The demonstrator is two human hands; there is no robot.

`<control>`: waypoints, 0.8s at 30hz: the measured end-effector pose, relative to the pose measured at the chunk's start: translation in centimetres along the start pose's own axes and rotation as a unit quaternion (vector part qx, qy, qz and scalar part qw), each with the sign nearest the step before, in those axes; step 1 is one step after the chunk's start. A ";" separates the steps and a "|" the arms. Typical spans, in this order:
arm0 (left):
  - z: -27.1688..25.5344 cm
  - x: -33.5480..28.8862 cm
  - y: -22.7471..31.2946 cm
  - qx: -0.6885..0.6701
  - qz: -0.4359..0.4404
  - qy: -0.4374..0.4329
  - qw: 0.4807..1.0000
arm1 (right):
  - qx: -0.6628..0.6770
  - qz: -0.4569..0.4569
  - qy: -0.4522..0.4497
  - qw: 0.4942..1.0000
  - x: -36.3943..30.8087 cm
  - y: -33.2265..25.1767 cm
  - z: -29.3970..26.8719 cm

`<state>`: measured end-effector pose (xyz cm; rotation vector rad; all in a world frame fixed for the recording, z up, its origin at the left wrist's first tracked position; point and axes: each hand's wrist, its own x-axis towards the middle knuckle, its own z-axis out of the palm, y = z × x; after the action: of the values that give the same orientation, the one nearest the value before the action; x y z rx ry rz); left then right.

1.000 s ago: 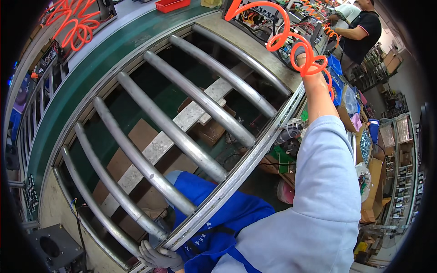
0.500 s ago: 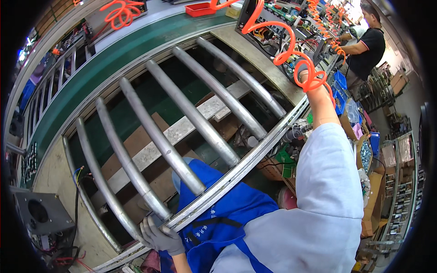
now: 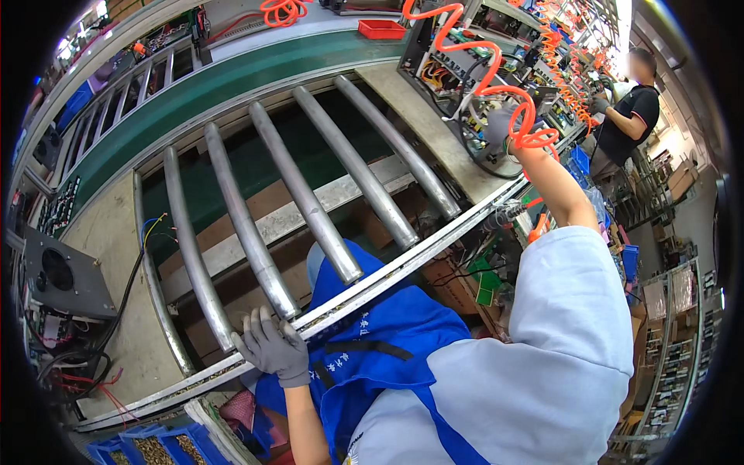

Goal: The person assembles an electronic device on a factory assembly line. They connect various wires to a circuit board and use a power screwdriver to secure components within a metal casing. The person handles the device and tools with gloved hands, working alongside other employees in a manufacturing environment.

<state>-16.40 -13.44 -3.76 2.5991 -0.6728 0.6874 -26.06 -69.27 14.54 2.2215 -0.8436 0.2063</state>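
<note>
My left hand (image 3: 273,346), in a grey glove, rests on the near metal rail (image 3: 364,288) of the roller conveyor. Its fingers lie spread over the rail's edge beside the ends of two steel rollers (image 3: 314,213). At the upper right my right arm is stretched out. My gloved right hand (image 3: 498,130) is beside an open electronics chassis (image 3: 447,71) with exposed boards and wires. An orange coiled air hose (image 3: 521,112) passes in front of this hand. Blur and the hose hide its fingers, so what it holds, if anything, cannot be seen.
Left stands a dark metal case (image 3: 71,275) with a round fan opening and loose wires. Beyond the rollers runs a green belt (image 3: 248,77) with a red tray (image 3: 381,29). Blue bins (image 3: 147,447) of small parts sit lower left. Another person (image 3: 632,108) works upper right.
My view has shifted, bringing the chassis and the lower-left blue bins further into sight. The left hand still rests on the rail. My right arm is more bent, its hand nearer the chassis.
</note>
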 end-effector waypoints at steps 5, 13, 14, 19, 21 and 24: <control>-0.7 -0.1 0.0 -0.017 -0.023 -0.021 0.999 | 0.043 -0.057 0.277 0.958 5.5 7.4 -1.4; -0.3 -0.5 0.4 -0.123 -0.018 0.009 0.992 | 0.012 -0.005 -0.009 1.000 7.2 23.4 13.0; -0.5 -0.6 0.7 -0.138 -0.025 0.016 0.990 | 0.053 -0.020 -0.012 0.998 7.6 22.1 13.8; -0.2 -0.1 6.0 -0.307 -0.040 0.016 0.951 | 0.324 -0.015 -0.025 0.946 7.9 14.6 8.1; 0.8 0.3 8.7 -0.285 -0.011 -0.081 0.955 | 0.381 0.005 -0.042 0.924 6.2 13.2 4.0; 2.8 1.2 12.8 -0.285 0.057 -0.049 0.956 | 0.413 0.027 -0.071 0.908 3.0 11.0 -3.3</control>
<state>-21.31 -25.61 -2.54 2.0789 -0.9018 0.3276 -30.30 -74.16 24.54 3.0296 -1.0210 0.5095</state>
